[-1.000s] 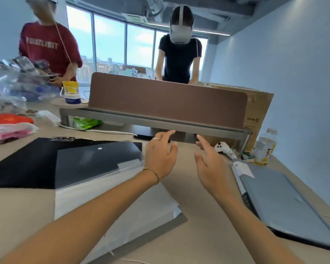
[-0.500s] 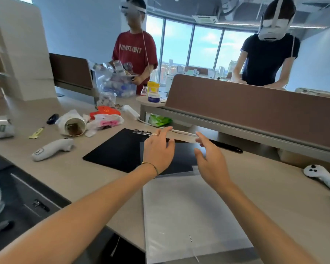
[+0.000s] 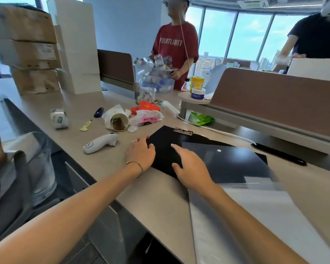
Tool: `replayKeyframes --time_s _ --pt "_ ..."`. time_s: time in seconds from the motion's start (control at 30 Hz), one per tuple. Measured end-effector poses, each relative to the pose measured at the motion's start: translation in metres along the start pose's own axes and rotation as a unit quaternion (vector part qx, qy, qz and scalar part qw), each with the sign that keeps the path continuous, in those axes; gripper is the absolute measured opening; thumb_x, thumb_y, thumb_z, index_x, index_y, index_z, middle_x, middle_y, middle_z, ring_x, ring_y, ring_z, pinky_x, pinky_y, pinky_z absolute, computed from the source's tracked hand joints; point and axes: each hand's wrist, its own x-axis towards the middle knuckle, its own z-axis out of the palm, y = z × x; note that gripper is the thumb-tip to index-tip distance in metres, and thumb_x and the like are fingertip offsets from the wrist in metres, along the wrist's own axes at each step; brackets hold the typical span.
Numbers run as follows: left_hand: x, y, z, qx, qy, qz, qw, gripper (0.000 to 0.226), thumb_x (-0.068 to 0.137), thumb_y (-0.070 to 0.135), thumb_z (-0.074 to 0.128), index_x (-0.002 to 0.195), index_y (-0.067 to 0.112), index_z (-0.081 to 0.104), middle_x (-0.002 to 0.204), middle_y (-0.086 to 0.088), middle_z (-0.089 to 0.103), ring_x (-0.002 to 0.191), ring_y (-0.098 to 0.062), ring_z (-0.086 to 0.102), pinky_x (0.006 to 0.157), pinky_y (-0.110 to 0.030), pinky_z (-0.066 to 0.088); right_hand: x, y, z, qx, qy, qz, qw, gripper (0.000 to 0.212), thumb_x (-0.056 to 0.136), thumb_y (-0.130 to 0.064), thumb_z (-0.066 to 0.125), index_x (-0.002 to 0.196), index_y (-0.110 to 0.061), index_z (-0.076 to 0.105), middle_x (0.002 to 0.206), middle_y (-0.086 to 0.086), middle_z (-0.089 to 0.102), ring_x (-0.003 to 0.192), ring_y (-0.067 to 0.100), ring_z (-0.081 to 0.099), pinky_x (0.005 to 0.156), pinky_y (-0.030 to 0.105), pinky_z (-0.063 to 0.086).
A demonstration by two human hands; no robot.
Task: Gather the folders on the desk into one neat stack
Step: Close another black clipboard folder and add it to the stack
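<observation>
Pale wood-grain worktop point(image 3: 80, 109), matte and smooth, littered at the far left with a crumpled paper cup point(image 3: 118, 121), wrappers and a white moulded controller point(image 3: 101, 143). Left hand point(image 3: 141, 152) flat at the near-left edge of the black clipboard folder point(image 3: 166, 147), fingers spread and slightly curled, gripping nothing. Right hand point(image 3: 191, 168) just beside it, lying on the same black board, forefinger extended, other fingers loosely apart, nothing held either. Rigid, thin, square-cornered board with a metal clip at its far edge; hard and slick, likely to slide rather than bend. Overlapping its right part, a dark translucent plastic folder point(image 3: 227, 162), glossy, with a small white stud. Further right and nearer, a frosted clear sleeve folder point(image 3: 255, 216), floppy and sheet-thin, partly under the dark one's near corner, it seems.

Best done by pinching the board's left edge with thumb underneath, lifting only slightly, then sliding it right. Stiffest piece probably better at the bottom, floppy sleeves squared on top, edges tapped flush. Worth minding the cable and black pen-like item point(image 3: 278, 153) behind, and the litter nearby.
</observation>
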Motion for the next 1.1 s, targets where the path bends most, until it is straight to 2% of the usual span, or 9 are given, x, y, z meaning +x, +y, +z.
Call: replayKeyframes --time_s 0.3,0.43,0.57,0.63,0.7,0.8,0.87,1.0,1.1 --pt "0.013 -0.029 -0.001 -0.031 -0.025 -0.039 0.998 0.046 0.096 0.029 0.045 0.141 0.026 0.050 0.143 -0.010 0.048 0.130 -0.028 0.048 0.106 -0.042 0.042 0.013 -0.004 0.023 -0.134 -0.075 -0.026 0.988 0.080 0.089 -0.041 0.064 0.156 -0.029 0.022 0.146 0.002 0.049 0.124 0.027 0.052 0.098 0.041 0.048" --pt "0.022 -0.031 -0.011 -0.154 0.033 -0.088 0.984 0.040 0.091 0.021 0.052 0.130 0.030 0.058 0.136 -0.006 0.055 0.120 -0.025 0.055 0.103 -0.042 0.048 0.014 -0.002 0.025 -0.121 -0.089 -0.013 0.989 0.077 0.090 -0.040 0.061 0.156 -0.029 0.022 0.147 0.002 0.048 0.125 0.028 0.053 0.094 0.042 0.050" --pt "0.034 -0.033 -0.024 -0.332 0.086 -0.175 0.923 0.041 0.090 0.007 0.056 0.129 0.019 0.059 0.110 -0.008 0.063 0.087 -0.019 0.062 0.072 -0.032 0.055 0.013 -0.001 0.024 -0.122 -0.084 -0.016 0.989 0.076 0.090 -0.040 0.060 0.155 -0.029 0.024 0.147 0.001 0.050 0.123 0.028 0.055 0.093 0.041 0.050" --pt "0.032 -0.026 -0.027 -0.483 0.044 -0.228 0.844 0.035 0.092 0.002 0.056 0.127 0.004 0.055 0.095 -0.009 0.062 0.078 -0.018 0.062 0.065 -0.031 0.057 0.013 -0.001 0.023 -0.121 -0.076 -0.013 0.990 0.073 0.091 -0.040 0.059 0.155 -0.030 0.026 0.147 0.000 0.050 0.123 0.029 0.054 0.092 0.041 0.049" --pt "0.021 -0.013 -0.024 -0.563 -0.044 -0.259 0.783 0.020 0.097 0.007 0.057 0.117 0.005 0.055 0.107 -0.012 0.064 0.094 -0.023 0.064 0.081 -0.038 0.057 0.013 -0.002 0.021 -0.120 -0.066 -0.012 0.991 0.069 0.092 -0.040 0.057 0.154 -0.030 0.028 0.147 -0.001 0.049 0.125 0.028 0.053 0.091 0.040 0.049" --pt "0.010 -0.002 -0.004 -0.544 -0.114 -0.253 0.792 0.034 0.099 0.010 0.055 0.132 0.006 0.053 0.130 -0.016 0.063 0.115 -0.031 0.063 0.073 -0.039 0.058 0.011 -0.003 0.019 -0.104 -0.049 -0.010 0.993 0.064 0.093 -0.042 0.056 0.152 -0.030 0.033 0.147 -0.002 0.050 0.127 0.025 0.050 0.093 0.040 0.049" --pt "0.009 0.005 0.004 -0.540 -0.083 -0.247 0.800 0.037 0.098 0.003 0.051 0.135 0.005 0.052 0.130 -0.016 0.063 0.113 -0.031 0.064 0.071 -0.041 0.060 0.010 -0.001 0.015 -0.096 -0.042 -0.003 0.994 0.060 0.095 -0.045 0.052 0.151 -0.029 0.035 0.146 -0.002 0.051 0.127 0.025 0.052 0.096 0.041 0.048" --pt "0.015 0.017 0.002 -0.554 -0.017 -0.245 0.796 0.032 0.100 0.003 0.049 0.131 0.009 0.049 0.127 -0.005 0.057 0.118 -0.025 0.056 0.105 -0.051 0.048 0.004 0.012 0.007 -0.119 -0.047 0.017 0.992 0.054 0.099 -0.050 0.039 0.149 -0.028 0.040 0.143 0.001 0.054 0.124 0.028 0.055 0.100 0.043 0.045" --pt "0.021 0.022 -0.007 -0.567 0.039 -0.233 0.789 0.053 0.097 0.008 0.051 0.149 0.010 0.039 0.147 -0.006 0.050 0.134 -0.026 0.049 0.115 -0.045 0.037 -0.005 0.026 0.002 -0.135 -0.045 0.055 0.988 0.052 0.100 -0.050 0.033 0.147 -0.028 0.042 0.140 0.002 0.058 0.123 0.029 0.056 0.100 0.045 0.043"
